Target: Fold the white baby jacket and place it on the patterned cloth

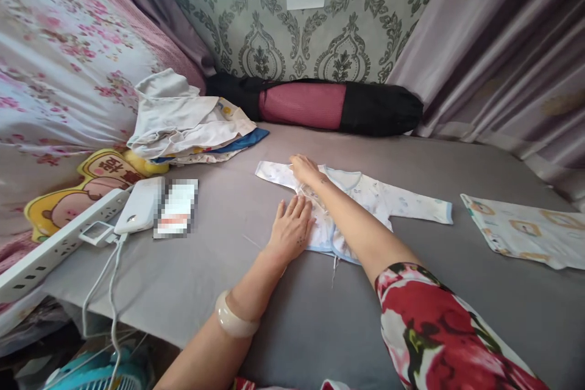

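Note:
A small white baby shirt (365, 195) with pale blue trim and a faint print lies spread on the grey sheet, its sleeves stretched to both sides. My left hand (291, 228) rests flat on the lower left part of the shirt, fingers extended. Reaching across it, my right hand (305, 169) has its fingers curled closed at the left sleeve, near the shoulder. The fingertips of that hand are partly hidden. Thin white ties hang from the shirt's bottom hem.
Folded printed cloth (525, 228) lies at the right. At the back left is a clothes pile (183, 122), beside a black and pink bag (301, 103). A power strip (59, 244), a white charger (141, 204), cables and a blurred phone-like rectangle (176, 207) are at the left.

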Available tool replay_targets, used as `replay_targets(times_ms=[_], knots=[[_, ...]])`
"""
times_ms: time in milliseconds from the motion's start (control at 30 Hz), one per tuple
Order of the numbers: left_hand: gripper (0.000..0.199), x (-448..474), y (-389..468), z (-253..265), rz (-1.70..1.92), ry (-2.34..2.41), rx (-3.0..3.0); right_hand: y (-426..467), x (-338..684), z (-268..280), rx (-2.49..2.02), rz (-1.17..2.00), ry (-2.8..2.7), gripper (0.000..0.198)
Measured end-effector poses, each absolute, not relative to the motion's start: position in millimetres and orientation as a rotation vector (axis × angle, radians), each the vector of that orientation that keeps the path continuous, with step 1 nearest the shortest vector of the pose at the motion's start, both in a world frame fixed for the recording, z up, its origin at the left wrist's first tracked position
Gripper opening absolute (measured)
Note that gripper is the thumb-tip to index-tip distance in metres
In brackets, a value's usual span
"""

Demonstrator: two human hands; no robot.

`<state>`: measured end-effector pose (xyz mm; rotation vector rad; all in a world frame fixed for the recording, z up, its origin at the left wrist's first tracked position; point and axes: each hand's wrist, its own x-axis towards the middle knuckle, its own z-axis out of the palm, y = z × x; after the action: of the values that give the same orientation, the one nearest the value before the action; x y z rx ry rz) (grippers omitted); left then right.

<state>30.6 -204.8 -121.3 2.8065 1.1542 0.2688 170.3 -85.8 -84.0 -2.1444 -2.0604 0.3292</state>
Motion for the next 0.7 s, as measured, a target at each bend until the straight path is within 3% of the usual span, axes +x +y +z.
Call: replay_targets(times_ms=[233, 500, 700], knots=[[0.062, 31.0, -204.0, -133.1, 0.217, 1.251, 2.761, -86.2, 164.5, -105.4, -2.078, 0.319, -1.849, 0.042], [0.034, 29.1, -207.4, -114.2, 0.602, 1.07, 2.825, -136.6, 240.1, -75.1, -1.884, 0.484, -1.771, 0.031], [0.041, 35.8, -216.1, -115.4, 0.492, 0.735, 2.888, -191.8, 293.7, -69.0, -2.072, 0.499, -1.836, 0.028]])
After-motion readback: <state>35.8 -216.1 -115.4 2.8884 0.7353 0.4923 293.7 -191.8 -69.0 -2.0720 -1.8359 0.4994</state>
